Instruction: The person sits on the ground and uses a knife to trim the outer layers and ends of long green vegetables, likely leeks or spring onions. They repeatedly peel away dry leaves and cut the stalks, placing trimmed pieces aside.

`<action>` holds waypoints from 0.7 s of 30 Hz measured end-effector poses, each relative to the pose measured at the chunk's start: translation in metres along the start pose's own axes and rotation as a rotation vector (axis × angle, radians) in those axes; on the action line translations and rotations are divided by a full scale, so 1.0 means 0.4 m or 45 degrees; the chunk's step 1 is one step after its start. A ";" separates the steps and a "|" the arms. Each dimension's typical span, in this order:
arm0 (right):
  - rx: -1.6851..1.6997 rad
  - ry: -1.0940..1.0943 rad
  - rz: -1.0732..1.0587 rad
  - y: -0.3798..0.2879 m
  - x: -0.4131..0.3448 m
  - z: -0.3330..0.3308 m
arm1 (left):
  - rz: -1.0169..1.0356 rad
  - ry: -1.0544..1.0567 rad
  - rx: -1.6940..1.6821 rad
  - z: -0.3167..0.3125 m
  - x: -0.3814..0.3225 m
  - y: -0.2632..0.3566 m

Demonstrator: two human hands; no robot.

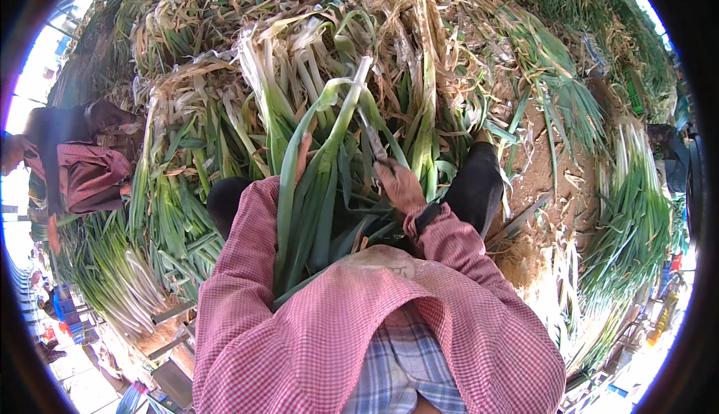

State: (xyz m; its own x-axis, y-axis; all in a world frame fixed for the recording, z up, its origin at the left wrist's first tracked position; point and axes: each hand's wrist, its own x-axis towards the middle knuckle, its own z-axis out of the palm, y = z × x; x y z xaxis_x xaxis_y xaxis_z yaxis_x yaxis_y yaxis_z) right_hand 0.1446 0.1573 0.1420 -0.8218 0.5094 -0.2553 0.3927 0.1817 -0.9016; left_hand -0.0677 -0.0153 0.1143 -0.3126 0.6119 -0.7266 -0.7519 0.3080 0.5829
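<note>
My left hand (304, 157), partly hidden by leaves, is around a thick green onion stalk (335, 139). Its pale end points away from me and its broad green leaves hang over my lap. One leaf bends over near the white tip. My right hand (400, 185) grips a small knife (373, 140), whose narrow blade lies alongside the stalk, close to its pale part. Whether the blade touches the stalk I cannot tell. Just beyond my hands lies a pile of green onions (269, 88) with dry outer leaves.
Heaped dry leaves and roots (387, 10) lie at the far side. Cleaned onions with white ends (140, 290) rest at the left, and another bundle (629, 189) at the right. Bare soil (539, 167) shows on the right. Another person (84, 172) is at the left.
</note>
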 end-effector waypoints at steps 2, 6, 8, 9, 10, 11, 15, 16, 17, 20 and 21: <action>0.006 0.109 -0.177 0.012 0.079 0.000 | 0.145 0.041 0.196 0.072 -0.049 0.014; -0.155 0.179 -0.054 0.034 0.237 0.006 | -0.026 -0.050 0.254 0.035 -0.030 0.014; -0.318 0.133 0.123 0.034 0.322 0.003 | -0.087 -0.065 0.391 0.023 -0.024 0.019; -0.396 0.111 0.214 0.038 0.364 0.003 | -0.086 -0.002 0.374 0.031 -0.031 0.025; -0.326 0.222 0.104 0.059 0.406 0.008 | -0.083 0.057 0.360 0.056 -0.052 0.033; -0.364 0.230 0.117 0.106 0.471 0.006 | -0.076 0.110 0.353 0.074 -0.061 0.037; -0.414 0.298 0.184 0.046 0.594 -0.039 | -0.110 0.081 0.284 0.050 -0.047 0.021; -0.449 0.263 0.186 0.050 0.614 -0.051 | -0.129 0.071 0.268 0.046 -0.042 0.019; -0.369 0.260 0.184 0.060 0.618 -0.056 | -0.122 0.063 0.266 0.048 -0.042 0.022; -0.103 0.230 0.111 0.137 0.595 -0.056 | -0.105 0.011 0.260 0.072 -0.051 0.038; 0.061 0.267 -0.107 0.199 0.561 -0.030 | -0.100 -0.025 0.273 0.073 -0.044 0.043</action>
State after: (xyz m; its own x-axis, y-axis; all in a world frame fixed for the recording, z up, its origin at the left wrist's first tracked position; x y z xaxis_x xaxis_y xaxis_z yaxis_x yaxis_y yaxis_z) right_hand -0.0037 0.2963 0.0174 -0.7452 0.6585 -0.1048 0.3022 0.1934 -0.9334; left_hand -0.0582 0.0004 0.1479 -0.2451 0.5933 -0.7667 -0.6324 0.5016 0.5903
